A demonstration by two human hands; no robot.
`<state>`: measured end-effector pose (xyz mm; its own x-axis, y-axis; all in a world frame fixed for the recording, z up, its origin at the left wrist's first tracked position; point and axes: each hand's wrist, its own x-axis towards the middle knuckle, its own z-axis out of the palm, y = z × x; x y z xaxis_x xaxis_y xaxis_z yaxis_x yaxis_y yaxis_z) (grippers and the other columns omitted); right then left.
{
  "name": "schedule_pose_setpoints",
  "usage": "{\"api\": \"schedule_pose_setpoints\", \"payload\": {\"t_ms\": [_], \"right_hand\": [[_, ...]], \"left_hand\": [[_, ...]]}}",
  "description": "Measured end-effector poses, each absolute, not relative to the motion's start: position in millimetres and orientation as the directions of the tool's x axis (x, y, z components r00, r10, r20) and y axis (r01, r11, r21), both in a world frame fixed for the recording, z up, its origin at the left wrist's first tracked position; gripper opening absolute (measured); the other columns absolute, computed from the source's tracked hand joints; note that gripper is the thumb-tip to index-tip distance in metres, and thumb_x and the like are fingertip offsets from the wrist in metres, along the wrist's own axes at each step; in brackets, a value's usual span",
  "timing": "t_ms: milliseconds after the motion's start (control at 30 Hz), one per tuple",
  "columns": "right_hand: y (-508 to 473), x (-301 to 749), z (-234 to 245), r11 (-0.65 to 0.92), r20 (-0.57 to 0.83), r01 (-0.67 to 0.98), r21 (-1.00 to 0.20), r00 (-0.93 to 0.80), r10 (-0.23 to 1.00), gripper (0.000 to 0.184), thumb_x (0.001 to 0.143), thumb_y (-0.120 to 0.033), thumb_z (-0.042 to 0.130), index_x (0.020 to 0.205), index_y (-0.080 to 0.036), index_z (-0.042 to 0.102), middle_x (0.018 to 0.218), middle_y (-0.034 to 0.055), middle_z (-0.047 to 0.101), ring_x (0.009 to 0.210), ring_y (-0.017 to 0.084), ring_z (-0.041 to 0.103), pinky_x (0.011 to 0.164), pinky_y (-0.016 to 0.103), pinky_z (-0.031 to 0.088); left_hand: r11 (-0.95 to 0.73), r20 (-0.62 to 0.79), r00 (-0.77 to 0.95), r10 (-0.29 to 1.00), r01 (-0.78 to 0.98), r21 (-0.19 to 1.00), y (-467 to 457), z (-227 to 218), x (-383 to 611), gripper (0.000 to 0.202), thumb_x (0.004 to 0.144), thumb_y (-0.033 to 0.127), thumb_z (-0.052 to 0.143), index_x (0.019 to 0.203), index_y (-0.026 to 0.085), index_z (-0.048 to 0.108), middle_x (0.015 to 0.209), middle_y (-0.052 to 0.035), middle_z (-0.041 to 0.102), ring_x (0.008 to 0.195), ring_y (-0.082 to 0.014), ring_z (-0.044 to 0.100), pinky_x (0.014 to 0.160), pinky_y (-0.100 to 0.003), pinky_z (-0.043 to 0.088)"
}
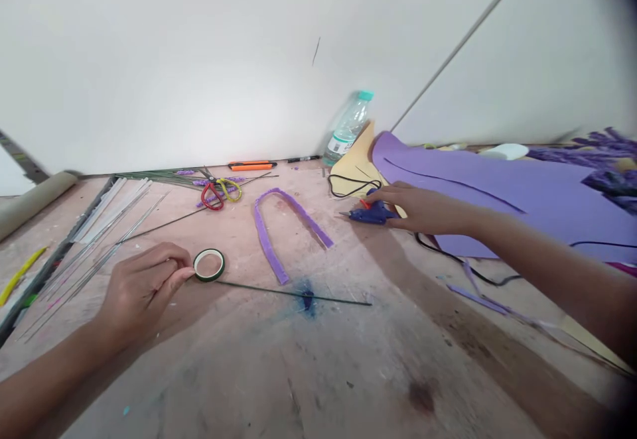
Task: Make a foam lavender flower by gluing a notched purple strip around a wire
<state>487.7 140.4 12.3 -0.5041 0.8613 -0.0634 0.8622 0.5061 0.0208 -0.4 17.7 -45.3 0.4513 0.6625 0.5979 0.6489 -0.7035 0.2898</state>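
My left hand (142, 290) rests on the worn table with its fingertips pinched on a small roll of green tape (209, 264). A thin green wire (293, 293) runs right from the roll across the tabletop. My right hand (423, 208) reaches far right and grips a blue glue gun (371, 214), whose nozzle points left and whose black cord (353, 187) loops behind it. A bent purple foam strip (279, 227) lies between the two hands.
Red and yellow scissors (219, 192) lie at the back with orange cutters (251, 165) and a marker. A plastic bottle (347, 128) leans on the wall. A large purple foam sheet (522, 193) covers the right. Thin wires (94, 240) lie at the left.
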Motion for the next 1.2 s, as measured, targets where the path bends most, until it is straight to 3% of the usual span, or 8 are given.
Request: {"api": "schedule_pose_setpoints", "payload": {"t_ms": [100, 200, 333, 533, 800, 933, 1067, 1200], "right_hand": [[152, 492, 2, 0.493, -0.035, 0.870, -0.020, -0.494, 0.869, 0.045, 0.078, -0.028, 0.057, 0.121, -0.018, 0.069, 0.104, 0.0140, 0.073, 0.111, 0.035, 0.063, 0.086, 0.043, 0.053], [166, 493, -5, 0.486, 0.015, 0.872, -0.065, -0.486, 0.874, 0.049, 0.079, -0.035, 0.057, 0.124, -0.018, 0.067, 0.119, 0.0160, 0.070, 0.121, 0.037, 0.058, 0.096, 0.049, 0.050], [174, 482, -11, 0.502, 0.077, 0.856, -0.123, -0.496, 0.865, 0.044, 0.079, -0.042, 0.058, 0.116, -0.019, 0.068, 0.116, 0.0154, 0.070, 0.114, 0.038, 0.061, 0.098, 0.052, 0.048], [157, 456, -20, 0.564, 0.201, 0.780, -0.272, -0.527, 0.826, 0.048, 0.074, -0.043, 0.063, 0.117, -0.021, 0.063, 0.114, 0.0124, 0.069, 0.105, 0.036, 0.064, 0.094, 0.050, 0.048], [146, 433, -24, 0.507, 0.263, 0.714, -0.482, -0.435, 0.861, 0.039, 0.089, -0.033, 0.034, 0.116, -0.021, 0.058, 0.107, 0.0084, 0.068, 0.090, 0.026, 0.065, 0.076, 0.038, 0.054], [154, 434, -23, 0.477, 0.262, 0.777, -0.412, -0.400, 0.878, 0.039, 0.087, -0.033, 0.043, 0.121, -0.019, 0.056, 0.112, 0.0095, 0.067, 0.102, 0.027, 0.064, 0.088, 0.040, 0.053], [167, 445, -29, 0.409, 0.255, 0.879, -0.246, -0.348, 0.902, 0.042, 0.086, -0.035, 0.059, 0.124, -0.017, 0.057, 0.115, 0.0136, 0.066, 0.106, 0.031, 0.063, 0.094, 0.047, 0.051], [190, 463, -35, 0.300, 0.239, 0.951, -0.074, -0.275, 0.931, 0.034, 0.095, -0.038, 0.064, 0.121, -0.016, 0.062, 0.120, 0.0113, 0.065, 0.109, 0.026, 0.063, 0.096, 0.048, 0.052]], "left_hand": [[-0.594, 0.510, 0.378, 0.773, 0.713, 0.372, 19, -53, -1, 0.009, 0.100, 0.024, 0.057, 0.109, 0.021, 0.059, 0.104, -0.0046, 0.070, 0.079, -0.0156, 0.065, 0.070, -0.027, 0.050], [-0.534, 0.426, 0.366, 0.828, 0.746, 0.397, 21, -59, -1, 0.039, 0.100, 0.036, 0.056, 0.135, 0.023, 0.047, 0.123, -0.0074, 0.068, 0.093, -0.0215, 0.066, 0.081, -0.034, 0.052], [-0.605, 0.333, 0.507, 0.795, 0.704, 0.372, 25, -55, 0, 0.026, 0.102, 0.034, 0.048, 0.126, 0.026, 0.054, 0.129, -0.0070, 0.064, 0.121, -0.0281, 0.056, 0.102, -0.043, 0.042], [-0.609, 0.283, 0.539, 0.793, 0.705, 0.364, 26, -49, 4, 0.025, 0.102, 0.032, 0.046, 0.121, 0.023, 0.059, 0.129, -0.0089, 0.063, 0.123, -0.0289, 0.054, 0.103, -0.043, 0.040], [-0.604, 0.252, 0.550, 0.796, 0.700, 0.380, 27, -49, 9, 0.027, 0.102, 0.035, 0.046, 0.123, 0.024, 0.058, 0.133, -0.0076, 0.062, 0.125, -0.0285, 0.052, 0.104, -0.043, 0.040], [-0.595, 0.249, 0.541, 0.803, 0.705, 0.386, 27, -51, 9, 0.026, 0.101, 0.035, 0.048, 0.123, 0.026, 0.059, 0.133, -0.0064, 0.064, 0.123, -0.0287, 0.055, 0.103, -0.043, 0.041], [-0.576, 0.286, 0.501, 0.817, 0.711, 0.403, 25, -53, 11, 0.025, 0.100, 0.037, 0.049, 0.120, 0.028, 0.060, 0.130, -0.0059, 0.065, 0.122, -0.0293, 0.056, 0.103, -0.044, 0.041], [-0.594, 0.311, 0.506, 0.804, 0.713, 0.373, 24, -51, 13, 0.026, 0.097, 0.037, 0.055, 0.121, 0.027, 0.060, 0.130, -0.0069, 0.066, 0.119, -0.0303, 0.058, 0.101, -0.044, 0.042]]}}
